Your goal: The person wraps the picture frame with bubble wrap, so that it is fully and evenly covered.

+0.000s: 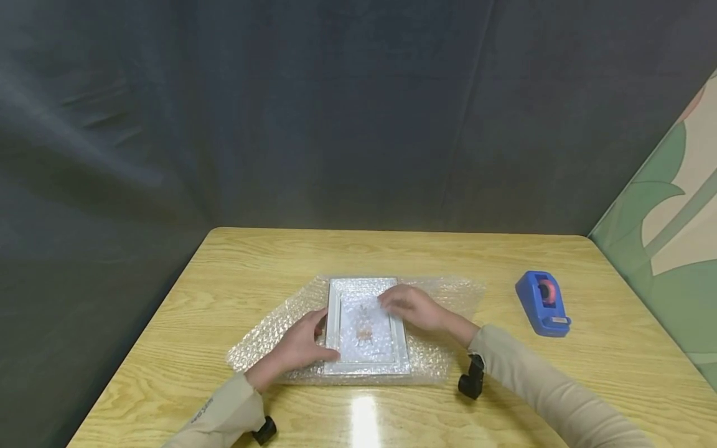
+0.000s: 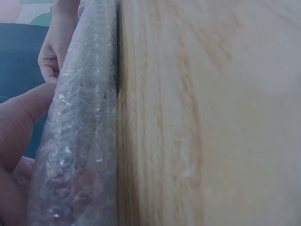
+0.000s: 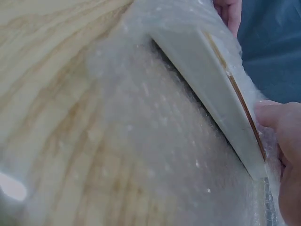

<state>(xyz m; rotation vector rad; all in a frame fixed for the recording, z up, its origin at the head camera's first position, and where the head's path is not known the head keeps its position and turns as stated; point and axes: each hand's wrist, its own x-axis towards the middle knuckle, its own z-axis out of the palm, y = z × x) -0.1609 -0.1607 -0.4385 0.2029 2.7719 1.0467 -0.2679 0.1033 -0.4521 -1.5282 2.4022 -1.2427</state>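
Note:
A white picture frame [image 1: 401,345] lies on a sheet of bubble wrap [image 1: 271,330], with a layer of the wrap over its front. Through the plastic a small figure shows in the picture, too blurred to make out. My left hand [image 1: 299,342] rests at the frame's left side, thumb straight along the lower left corner and fingers against the edge. At the upper right of the frame, my right hand [image 1: 417,307] has bent fingers and pinches the wrap. In the right wrist view, its thumb [image 3: 277,115] touches the plastic beside the frame's pale side [image 3: 207,89].
A blue tape dispenser [image 1: 542,305] with a reddish roll stands on the right of the wooden table [image 1: 224,280]. Loose bubble wrap extends on both sides of the frame. A dark curtain [image 1: 336,124] hangs behind, and a painted wall [image 1: 672,249] borders the right side.

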